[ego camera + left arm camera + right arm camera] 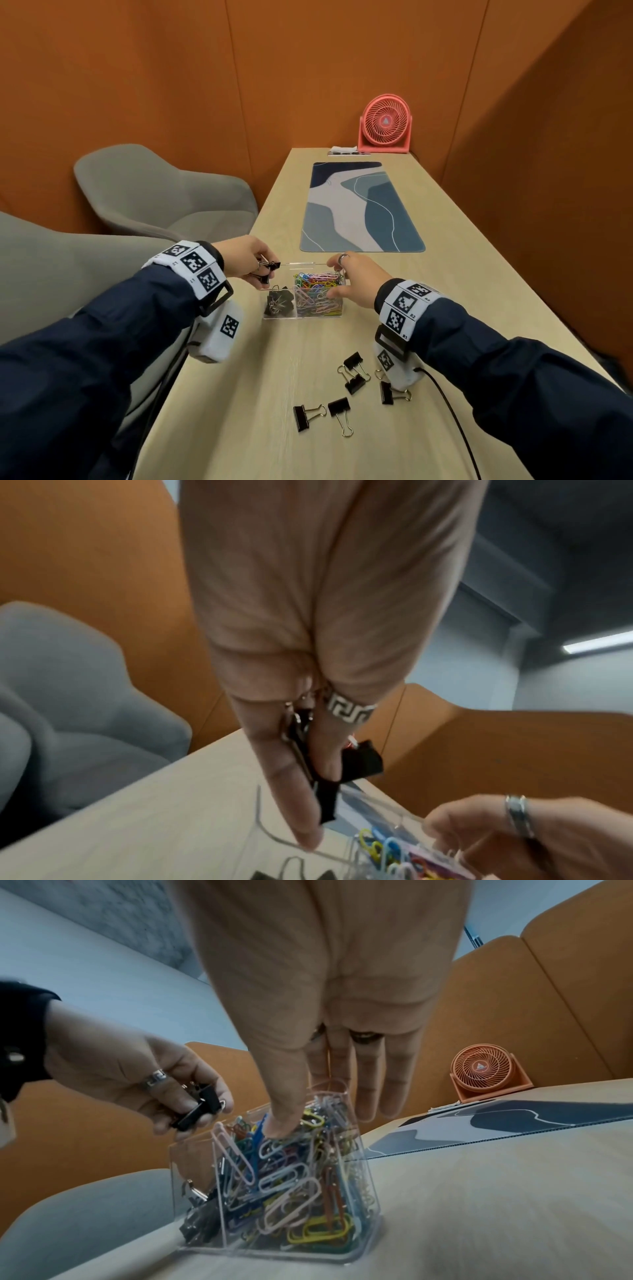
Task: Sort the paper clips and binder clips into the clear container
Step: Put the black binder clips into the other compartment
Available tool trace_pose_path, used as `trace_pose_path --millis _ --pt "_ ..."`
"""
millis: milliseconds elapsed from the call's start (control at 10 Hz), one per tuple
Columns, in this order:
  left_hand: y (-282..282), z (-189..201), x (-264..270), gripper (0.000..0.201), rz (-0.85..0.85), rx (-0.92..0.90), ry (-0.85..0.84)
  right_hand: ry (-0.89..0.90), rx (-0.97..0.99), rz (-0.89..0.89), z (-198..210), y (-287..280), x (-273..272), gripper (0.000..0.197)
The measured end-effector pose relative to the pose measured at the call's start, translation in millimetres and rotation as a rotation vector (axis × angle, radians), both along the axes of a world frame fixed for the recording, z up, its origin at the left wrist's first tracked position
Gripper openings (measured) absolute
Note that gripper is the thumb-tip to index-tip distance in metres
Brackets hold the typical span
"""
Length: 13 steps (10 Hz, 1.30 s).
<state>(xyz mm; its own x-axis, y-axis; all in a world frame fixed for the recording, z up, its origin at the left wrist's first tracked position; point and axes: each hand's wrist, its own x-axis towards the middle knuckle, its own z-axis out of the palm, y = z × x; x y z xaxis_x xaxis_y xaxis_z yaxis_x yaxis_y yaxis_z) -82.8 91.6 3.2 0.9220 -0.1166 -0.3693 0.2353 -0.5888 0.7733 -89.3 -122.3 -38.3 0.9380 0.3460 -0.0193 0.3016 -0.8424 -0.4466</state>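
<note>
A clear container [301, 317] with two compartments stands on the wooden table. Its left compartment holds black binder clips [277, 303]; the right one is full of coloured paper clips [318, 291] [284, 1177]. My left hand [262, 269] [308, 777] hovers over the left compartment and pinches a small bunch of black binder clips [269, 269] [356, 761] [202, 1110]. My right hand [331, 278] [322, 1115] holds the container's right end, thumb on the near wall, fingers behind the far wall. Several loose binder clips [354, 371] lie on the table near me.
A blue patterned desk mat [359, 205] lies beyond the container, with a pink fan [385, 125] at the far end. Grey chairs [164, 192] stand left of the table edge. A black cable [445, 394] trails from my right wrist.
</note>
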Motion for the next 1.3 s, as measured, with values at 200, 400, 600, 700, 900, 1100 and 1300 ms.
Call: trace_pose_path --millis 200,400,600,700,900,1100,1300 --pt "-6 -3 6 0.022 -0.128 0.274 -0.052 0.010 0.007 0.000 1 -2 0 0.056" --pt "-19 -1 11 0.028 -0.184 0.496 -0.049 0.012 0.008 0.006 2 -2 -1 0.056" --pt "-26 5 15 0.023 -0.171 0.583 -0.074 0.005 -0.011 0.015 3 -2 -1 0.057" --pt "-24 5 13 0.022 -0.170 0.579 -0.132 0.000 -0.003 0.016 2 -3 -2 0.057" --pt "-14 -4 9 0.023 -0.153 0.523 -0.305 -0.002 0.010 0.015 1 -5 -2 0.061" --pt "-15 -9 -6 0.004 -0.065 0.456 -0.512 0.009 -0.050 0.032 4 -10 -3 0.068" --pt "-21 -8 -25 0.006 -0.066 0.395 -0.641 -0.105 0.043 -0.061 5 -21 -16 0.044"
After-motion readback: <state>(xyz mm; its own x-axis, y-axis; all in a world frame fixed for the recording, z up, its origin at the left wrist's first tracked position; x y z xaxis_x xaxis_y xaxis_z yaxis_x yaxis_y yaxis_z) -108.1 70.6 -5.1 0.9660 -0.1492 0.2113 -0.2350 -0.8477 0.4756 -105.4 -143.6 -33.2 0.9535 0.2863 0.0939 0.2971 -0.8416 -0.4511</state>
